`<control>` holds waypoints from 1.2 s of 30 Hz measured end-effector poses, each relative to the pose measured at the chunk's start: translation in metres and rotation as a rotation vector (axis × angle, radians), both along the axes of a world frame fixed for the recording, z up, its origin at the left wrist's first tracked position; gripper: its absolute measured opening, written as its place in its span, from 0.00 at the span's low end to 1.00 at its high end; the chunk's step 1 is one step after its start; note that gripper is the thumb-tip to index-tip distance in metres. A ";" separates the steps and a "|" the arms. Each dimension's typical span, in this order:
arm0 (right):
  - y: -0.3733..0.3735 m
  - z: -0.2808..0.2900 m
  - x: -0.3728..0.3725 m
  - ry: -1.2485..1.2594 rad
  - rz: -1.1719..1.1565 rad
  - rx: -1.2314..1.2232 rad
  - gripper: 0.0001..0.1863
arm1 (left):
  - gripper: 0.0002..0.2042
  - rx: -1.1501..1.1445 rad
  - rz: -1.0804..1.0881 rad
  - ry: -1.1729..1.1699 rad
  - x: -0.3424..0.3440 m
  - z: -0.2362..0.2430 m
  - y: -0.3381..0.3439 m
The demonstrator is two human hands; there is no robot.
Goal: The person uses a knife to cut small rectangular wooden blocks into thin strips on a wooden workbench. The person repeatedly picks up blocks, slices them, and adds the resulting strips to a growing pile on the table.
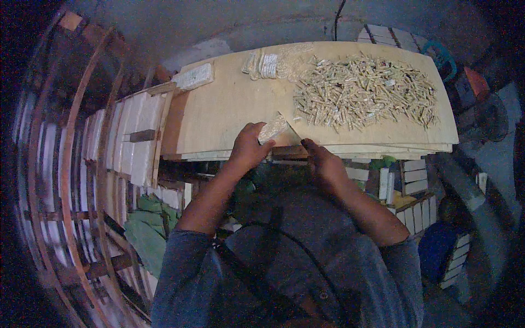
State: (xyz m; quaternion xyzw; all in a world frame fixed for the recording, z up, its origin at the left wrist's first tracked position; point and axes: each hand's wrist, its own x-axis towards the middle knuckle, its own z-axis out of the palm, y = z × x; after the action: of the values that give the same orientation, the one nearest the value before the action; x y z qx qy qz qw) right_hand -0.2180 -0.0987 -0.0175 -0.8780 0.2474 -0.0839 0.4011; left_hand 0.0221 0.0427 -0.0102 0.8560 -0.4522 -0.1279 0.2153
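My left hand [250, 147] grips a pale patterned piece [273, 129] between thumb and fingers above the near edge of a broad, light wooden worktop [219, 112]; my right hand [326, 164], to its right, is closed around the near end of a thin blade-like tool [292, 129], which slants toward the far left beside the piece; from where I operate, I cannot tell whether its edge touches the piece.

On the far right of the worktop, I see a wide heap of short pale sticks [366, 93] lying in every direction, well apart from both hands; to the heap's left, near the far edge, sits a small bundle of pale strips [268, 65], and at the far left corner rests a whitish block [194, 76].

Left of the worktop, I have pale wrapped packs [124, 134] stacked in a row, a dark bar [143, 136] against them; beyond these, at the left rim, upright wooden slats [68, 164] curve through my view; nearer, a crumpled green cloth [145, 235] hangs beside the left forearm, while at the near right a dark blue object [437, 249] stands in shadow, too dim for me to identify.
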 end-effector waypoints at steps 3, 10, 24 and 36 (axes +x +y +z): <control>0.000 0.009 0.001 -0.008 -0.024 0.016 0.27 | 0.30 0.004 0.003 -0.049 -0.007 0.003 -0.004; -0.001 0.017 -0.002 -0.015 -0.034 0.019 0.28 | 0.32 -0.058 0.006 -0.044 -0.009 0.001 -0.001; -0.004 0.021 -0.002 -0.027 -0.015 -0.056 0.34 | 0.20 -0.344 -0.261 -0.307 -0.016 0.017 -0.025; -0.008 0.002 0.031 -0.085 0.048 -0.214 0.32 | 0.12 -0.303 -0.323 -0.403 -0.016 0.014 -0.033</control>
State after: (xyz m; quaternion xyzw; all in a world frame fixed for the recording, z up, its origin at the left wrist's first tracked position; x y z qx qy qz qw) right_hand -0.1866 -0.1062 -0.0151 -0.9171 0.1987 -0.1372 0.3171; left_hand 0.0059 0.0094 0.0036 0.7392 -0.6301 0.0811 0.2236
